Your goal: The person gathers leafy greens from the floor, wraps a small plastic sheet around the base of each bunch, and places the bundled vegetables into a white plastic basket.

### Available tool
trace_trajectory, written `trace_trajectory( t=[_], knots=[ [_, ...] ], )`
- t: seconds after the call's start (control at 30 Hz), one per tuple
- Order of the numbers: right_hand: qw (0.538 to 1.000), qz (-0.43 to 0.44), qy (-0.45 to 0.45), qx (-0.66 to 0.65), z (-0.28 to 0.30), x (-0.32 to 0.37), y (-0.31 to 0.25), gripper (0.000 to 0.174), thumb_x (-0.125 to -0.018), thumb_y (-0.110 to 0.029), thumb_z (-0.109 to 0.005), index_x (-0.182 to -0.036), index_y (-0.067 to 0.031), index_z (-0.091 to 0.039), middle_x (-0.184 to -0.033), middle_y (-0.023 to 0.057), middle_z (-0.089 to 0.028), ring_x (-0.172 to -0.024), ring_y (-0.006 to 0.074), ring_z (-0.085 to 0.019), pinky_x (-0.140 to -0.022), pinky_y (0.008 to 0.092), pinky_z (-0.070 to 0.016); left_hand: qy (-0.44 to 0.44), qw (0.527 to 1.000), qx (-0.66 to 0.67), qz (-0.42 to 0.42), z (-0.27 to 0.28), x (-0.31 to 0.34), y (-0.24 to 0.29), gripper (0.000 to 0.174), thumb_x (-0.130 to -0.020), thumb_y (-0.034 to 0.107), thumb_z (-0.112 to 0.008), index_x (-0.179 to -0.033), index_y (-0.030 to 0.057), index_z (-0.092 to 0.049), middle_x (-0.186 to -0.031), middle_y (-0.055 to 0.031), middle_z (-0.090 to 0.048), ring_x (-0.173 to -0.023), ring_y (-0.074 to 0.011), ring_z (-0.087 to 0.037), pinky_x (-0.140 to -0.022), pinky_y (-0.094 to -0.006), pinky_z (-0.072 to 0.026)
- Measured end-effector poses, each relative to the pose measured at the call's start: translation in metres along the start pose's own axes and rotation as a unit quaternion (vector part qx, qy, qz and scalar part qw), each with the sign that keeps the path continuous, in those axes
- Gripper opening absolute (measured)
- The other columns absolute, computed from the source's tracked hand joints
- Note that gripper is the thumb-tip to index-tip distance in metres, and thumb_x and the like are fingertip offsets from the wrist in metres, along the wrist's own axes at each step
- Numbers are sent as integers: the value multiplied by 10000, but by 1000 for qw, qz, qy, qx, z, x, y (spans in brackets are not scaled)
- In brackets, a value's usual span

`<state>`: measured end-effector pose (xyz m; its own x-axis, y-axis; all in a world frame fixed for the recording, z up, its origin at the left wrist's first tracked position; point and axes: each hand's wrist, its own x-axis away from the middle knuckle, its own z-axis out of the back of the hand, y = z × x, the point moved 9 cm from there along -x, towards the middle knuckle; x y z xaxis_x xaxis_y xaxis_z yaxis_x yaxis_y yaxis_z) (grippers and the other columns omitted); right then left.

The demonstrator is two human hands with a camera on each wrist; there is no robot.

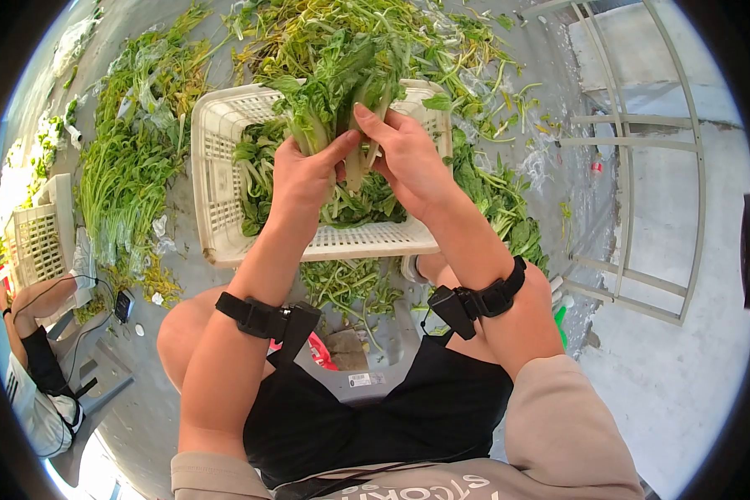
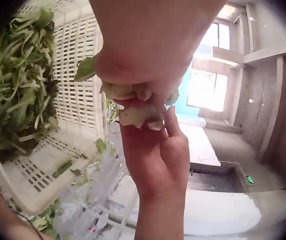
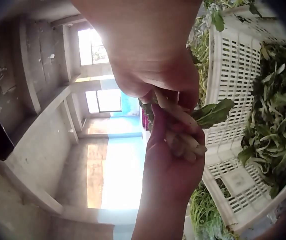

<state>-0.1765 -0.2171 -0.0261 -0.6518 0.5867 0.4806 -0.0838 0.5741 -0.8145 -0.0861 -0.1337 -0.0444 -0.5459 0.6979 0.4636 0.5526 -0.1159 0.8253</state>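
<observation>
Both hands are over the crate, holding a bunch of leafy greens [image 1: 333, 79] with pale stems, leaves pointing away from me. My left hand [image 1: 310, 173] grips the bunch low on its left side, thumb across the stems. The right hand [image 1: 412, 162] holds the stems from the right, its thumb along them. Pale cut stem ends [image 2: 132, 116] poke out between the hands in the left wrist view. In the right wrist view, stems [image 3: 183, 146] lie across the palm and one leaf [image 3: 214, 114] sticks out sideways. Some fingers are hidden behind the bunch.
A white plastic crate [image 1: 333, 248] stands in front of my knees with loose greens [image 1: 261, 154] inside. Piles of greens [image 1: 129, 179] and yellowed leaves [image 1: 275, 42] cover the floor around it. A metal frame [image 1: 625, 158] stands at right; another person [image 1: 37, 367] sits at left beside a crate.
</observation>
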Motion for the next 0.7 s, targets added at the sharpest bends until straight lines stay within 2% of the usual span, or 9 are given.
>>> trace_trajectory(
  t=[0.23, 0.37, 0.43, 0.57, 0.63, 0.7],
  knots=[
    [999, 13, -46, -1, -8, 1, -4, 314, -1043, -242, -474, -1229, -14, -586, -1081, 48, -644, -961, 134, -583, -843, 310, -475, -19, 997, -73, -2, 5, -6, -6, 319, -786, 208, -854, -981, 34, -672, -802, -8, -677, -603, -80, -562, -535, -237, -431],
    [998, 22, -53, 10, -7, -1, -2, 301, -1048, -230, -463, -1214, -13, -589, -1087, 53, -642, -967, 132, -583, -850, 309, -475, -19, 997, -73, 29, 7, -7, -10, 326, -755, 206, -861, -958, 41, -666, -789, -16, -674, -566, -88, -541, -513, -233, -414],
    [996, 40, -51, 58, -7, -1, -3, 296, -1052, -226, -453, -1201, -10, -590, -1089, 58, -642, -967, 129, -585, -849, 306, -474, -15, 997, -66, 45, 9, -7, -13, 325, -747, 204, -861, -948, 43, -665, -783, -17, -670, -553, -92, -533, -507, -233, -410],
    [997, 45, -45, 47, -7, -1, -4, 294, -1051, -229, -454, -1187, -9, -594, -1063, 57, -649, -941, 132, -601, -849, 309, -483, -43, 996, -43, 59, 5, -6, -16, 259, -819, 153, -800, -983, 37, -637, -754, -8, -608, -549, -92, -499, -518, -246, -406],
    [1000, 4, -23, 20, -4, 0, -2, 286, -1049, -229, -458, -1169, -15, -606, -1042, 55, -663, -899, 139, -622, -809, 318, -508, -61, 996, -31, 58, 2, -6, -15, 245, -836, 154, -783, -994, 39, -636, -747, -3, -600, -556, -93, -503, -522, -246, -407],
    [1000, -1, 6, 9, 1, 0, -2, 273, -1042, -216, -466, -1164, -21, -613, -1038, 55, -671, -884, 142, -631, -783, 318, -518, -81, 991, 68, 81, -3, -2, -14, 196, -871, 165, -743, -995, 50, -643, -743, 12, -596, -569, -79, -499, -528, -240, -411]
  ],
)
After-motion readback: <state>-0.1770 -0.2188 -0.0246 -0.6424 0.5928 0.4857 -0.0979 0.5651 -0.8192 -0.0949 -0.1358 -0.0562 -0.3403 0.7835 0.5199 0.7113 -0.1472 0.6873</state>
